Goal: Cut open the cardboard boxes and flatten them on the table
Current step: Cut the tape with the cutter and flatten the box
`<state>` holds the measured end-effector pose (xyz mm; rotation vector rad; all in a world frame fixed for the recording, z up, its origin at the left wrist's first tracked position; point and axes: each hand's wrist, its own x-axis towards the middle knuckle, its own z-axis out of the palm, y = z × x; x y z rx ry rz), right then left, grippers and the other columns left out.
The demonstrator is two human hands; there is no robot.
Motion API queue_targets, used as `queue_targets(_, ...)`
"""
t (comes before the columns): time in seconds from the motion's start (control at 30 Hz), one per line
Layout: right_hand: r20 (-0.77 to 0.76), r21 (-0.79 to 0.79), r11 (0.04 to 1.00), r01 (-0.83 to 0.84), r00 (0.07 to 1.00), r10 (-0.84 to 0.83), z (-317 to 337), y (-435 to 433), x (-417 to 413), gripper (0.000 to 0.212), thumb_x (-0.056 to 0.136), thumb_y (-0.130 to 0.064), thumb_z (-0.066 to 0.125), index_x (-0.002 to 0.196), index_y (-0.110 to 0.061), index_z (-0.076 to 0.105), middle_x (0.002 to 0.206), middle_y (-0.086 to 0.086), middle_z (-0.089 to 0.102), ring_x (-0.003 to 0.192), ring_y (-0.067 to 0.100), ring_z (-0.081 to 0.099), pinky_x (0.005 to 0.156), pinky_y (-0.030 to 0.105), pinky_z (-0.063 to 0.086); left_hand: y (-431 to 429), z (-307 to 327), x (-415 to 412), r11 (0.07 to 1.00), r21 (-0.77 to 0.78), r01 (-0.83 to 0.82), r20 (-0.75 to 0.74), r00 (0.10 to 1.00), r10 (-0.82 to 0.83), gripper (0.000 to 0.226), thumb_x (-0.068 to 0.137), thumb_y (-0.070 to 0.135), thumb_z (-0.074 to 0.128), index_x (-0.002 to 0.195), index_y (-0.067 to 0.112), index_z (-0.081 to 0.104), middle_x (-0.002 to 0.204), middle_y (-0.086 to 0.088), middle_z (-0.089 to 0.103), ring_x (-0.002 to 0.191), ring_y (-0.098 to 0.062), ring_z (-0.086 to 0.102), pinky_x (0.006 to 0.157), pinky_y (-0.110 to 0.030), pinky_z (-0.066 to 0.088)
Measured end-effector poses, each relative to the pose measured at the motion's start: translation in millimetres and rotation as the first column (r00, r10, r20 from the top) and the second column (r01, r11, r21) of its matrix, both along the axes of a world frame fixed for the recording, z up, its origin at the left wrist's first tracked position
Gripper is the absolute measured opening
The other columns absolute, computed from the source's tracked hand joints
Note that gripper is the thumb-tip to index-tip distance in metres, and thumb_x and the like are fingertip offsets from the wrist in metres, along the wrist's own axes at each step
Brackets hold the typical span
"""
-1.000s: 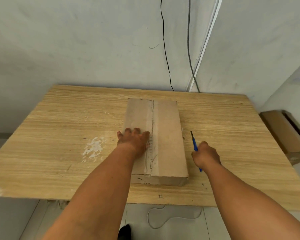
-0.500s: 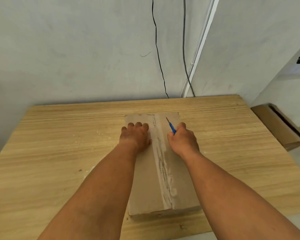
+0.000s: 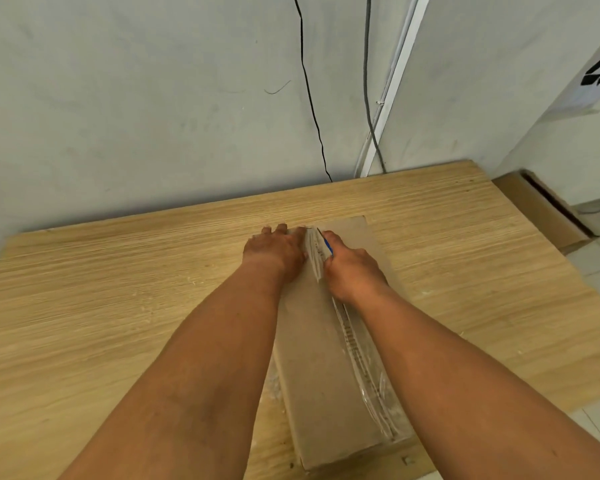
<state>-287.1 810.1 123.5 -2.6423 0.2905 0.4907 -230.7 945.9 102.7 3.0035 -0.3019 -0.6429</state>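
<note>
Cardboard box (image 3: 323,386) lies flat on the tabletop (image 3: 118,306); left hand (image 3: 274,251) presses it with fingers spread, right hand (image 3: 352,268) grips a blue cutter (image 3: 327,247) (blade hidden) at the taped seam (image 3: 357,344)

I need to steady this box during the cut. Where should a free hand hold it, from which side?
Press on the top of the cardboard box, left of the taped seam, from above-left; it lies flat and long, and the right hand holds the blue cutter at the seam.
</note>
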Motion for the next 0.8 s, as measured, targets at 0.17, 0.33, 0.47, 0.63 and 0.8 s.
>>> queue_targets(0.17,-0.009,-0.006,1.000,-0.004,1.000,0.004,-2.6,5.3,6.9,0.056,0.102,-0.026,0.031,0.151,-0.049,0.022,0.121,0.017,0.058,0.106,0.038,0.058,0.091,0.044,0.052,-0.8,13.8,7.8,0.998,0.061,0.022,-0.023,1.000,-0.020,0.068,0.101,0.052,0.042,0.160,0.034,0.014,0.158,0.000,0.037,0.140,-0.031,0.041,0.102,-0.043,0.043)
queue_targets(0.33,0.001,-0.003,1.000,0.007,1.000,-0.007,-4.4,6.3,9.1,0.052,0.104,-0.032,0.030,0.152,-0.049,0.022,0.122,0.018,0.057,0.106,0.037,0.058,0.092,0.044,0.052,-1.7,15.9,9.6,0.993,0.106,0.044,-0.028,0.999,-0.042,0.067,0.101,0.054,0.041,0.160,0.034,0.014,0.157,-0.001,0.040,0.138,-0.031,0.043,0.100,-0.043,0.045)
queue_targets(0.47,-0.008,-0.003,1.000,0.015,1.000,-0.015,-4.3,7.1,8.8,0.050,0.104,-0.033,0.029,0.151,-0.050,0.023,0.120,0.017,0.055,0.105,0.036,0.058,0.091,0.044,0.053,-1.8,16.4,9.7,0.992,0.112,0.056,-0.028,0.998,-0.053,0.069,0.101,0.054,0.041,0.160,0.032,0.013,0.157,-0.001,0.040,0.139,-0.030,0.043,0.101,-0.042,0.044)
queue_targets(0.63,0.000,-0.014,1.000,0.018,1.000,-0.018,-4.1,9.0,8.5,0.050,0.104,-0.033,0.029,0.151,-0.050,0.023,0.118,0.016,0.057,0.102,0.035,0.059,0.089,0.044,0.054,-2.3,15.3,9.6,0.993,0.105,0.048,-0.027,0.999,-0.046,0.069,0.101,0.055,0.042,0.160,0.033,0.014,0.156,-0.001,0.041,0.138,-0.030,0.044,0.100,-0.042,0.045)
queue_targets(0.8,-0.011,-0.019,1.000,0.024,1.000,-0.024,-3.9,11.2,9.8,0.052,0.104,-0.031,0.028,0.152,-0.049,0.023,0.114,0.016,0.057,0.099,0.034,0.059,0.087,0.044,0.054,-2.3,14.7,10.1,0.994,0.102,0.046,-0.024,0.999,-0.044,0.069,0.101,0.055,0.042,0.160,0.033,0.015,0.155,-0.002,0.042,0.137,-0.031,0.044,0.099,-0.042,0.045)
